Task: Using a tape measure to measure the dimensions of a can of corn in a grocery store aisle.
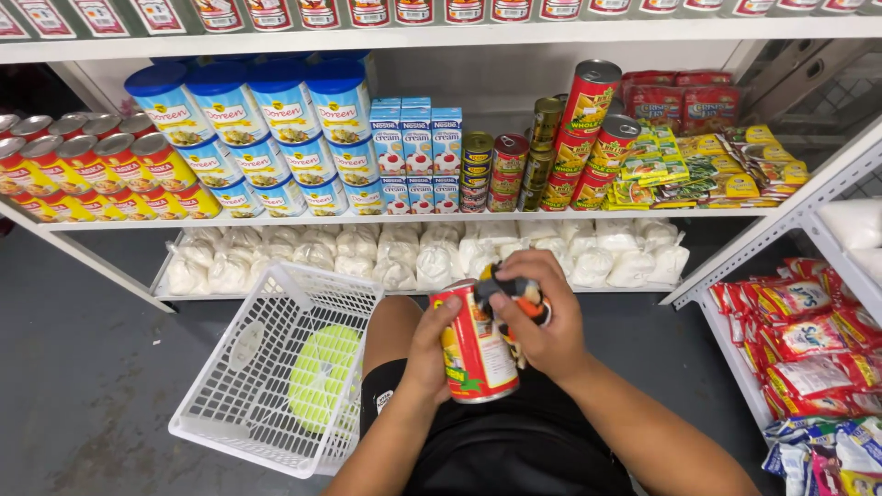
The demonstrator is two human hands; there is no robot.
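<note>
Can [478, 349] red, yellow-labelled, tilted, gripped by left hand [432, 354]; right hand [542, 321] presses black-orange tool [516, 292] on top.

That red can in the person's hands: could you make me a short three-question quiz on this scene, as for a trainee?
1. True or false: the left hand holds the red can.
2. What does the right hand press against the can's top? A) a black and orange handheld tool B) a spoon C) a lid
3. Fill in: the white plastic basket on the floor holds a round ____ thing.

Key: 1 true. 2 A. 3 green.
</note>
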